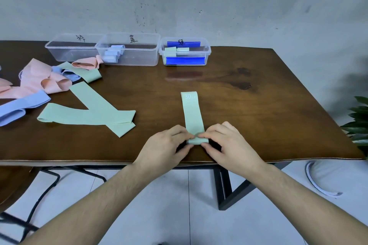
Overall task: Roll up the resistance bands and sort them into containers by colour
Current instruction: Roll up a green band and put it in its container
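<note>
Both grips pinching the green band [194, 117] at its rolled near end: left hand [168, 145] on the roll's left, right hand [227, 143] on its right. Unrolled length flat on the surface [258, 105], stretching away beyond the fingers. Three containers [127, 49] farther back; loose bands [87, 113] far left.

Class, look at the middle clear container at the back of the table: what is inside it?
The middle container holds several rolled light blue bands, bunched at its left end. Their exact number cannot be told, since they overlap. A pink band outside hides its lower left corner.
</note>
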The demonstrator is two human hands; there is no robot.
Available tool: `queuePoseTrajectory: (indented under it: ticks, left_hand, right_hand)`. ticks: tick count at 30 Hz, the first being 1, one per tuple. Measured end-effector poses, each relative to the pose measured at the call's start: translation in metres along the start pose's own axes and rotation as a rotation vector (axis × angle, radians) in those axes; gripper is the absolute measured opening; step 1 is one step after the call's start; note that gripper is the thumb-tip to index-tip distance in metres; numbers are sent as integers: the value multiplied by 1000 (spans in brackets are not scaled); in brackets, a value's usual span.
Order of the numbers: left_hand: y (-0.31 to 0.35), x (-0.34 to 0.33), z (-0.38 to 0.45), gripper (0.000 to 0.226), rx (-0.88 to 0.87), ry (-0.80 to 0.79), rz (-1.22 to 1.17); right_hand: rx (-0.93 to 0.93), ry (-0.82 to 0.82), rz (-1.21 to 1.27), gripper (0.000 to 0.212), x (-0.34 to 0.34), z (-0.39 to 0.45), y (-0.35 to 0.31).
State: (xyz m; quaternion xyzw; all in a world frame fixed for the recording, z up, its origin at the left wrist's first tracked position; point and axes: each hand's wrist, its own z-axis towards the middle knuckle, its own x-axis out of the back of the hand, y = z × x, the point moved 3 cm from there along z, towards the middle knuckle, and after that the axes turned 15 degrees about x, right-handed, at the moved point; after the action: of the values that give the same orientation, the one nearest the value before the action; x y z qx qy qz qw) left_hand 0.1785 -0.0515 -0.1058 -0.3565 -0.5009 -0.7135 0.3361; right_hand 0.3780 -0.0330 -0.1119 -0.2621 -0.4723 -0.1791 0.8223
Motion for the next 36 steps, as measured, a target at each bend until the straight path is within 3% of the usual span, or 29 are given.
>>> queuePoseTrajectory:
  ticks: [6,11,22,27,36]
  left_hand:
    - [0,-1,1,25,7,21,12]
    - [1,0,2,25,27,34,-13]
    - [-2,-2,9,22,60,23,-32]
    - [-5,-1,14,25,75,11,-12]
    - [-4,0,19,24,40,-3,-10]
  right_hand:
    - [1,74,23,31,1,2,-3]
    - [-7,44,38,20,1,4,-2]
    - [-40,53,11,29,1,9,1]
    - [-15,50,-17,20,1,11,3]
    - [-41,-1,-7,23,1,22,12]
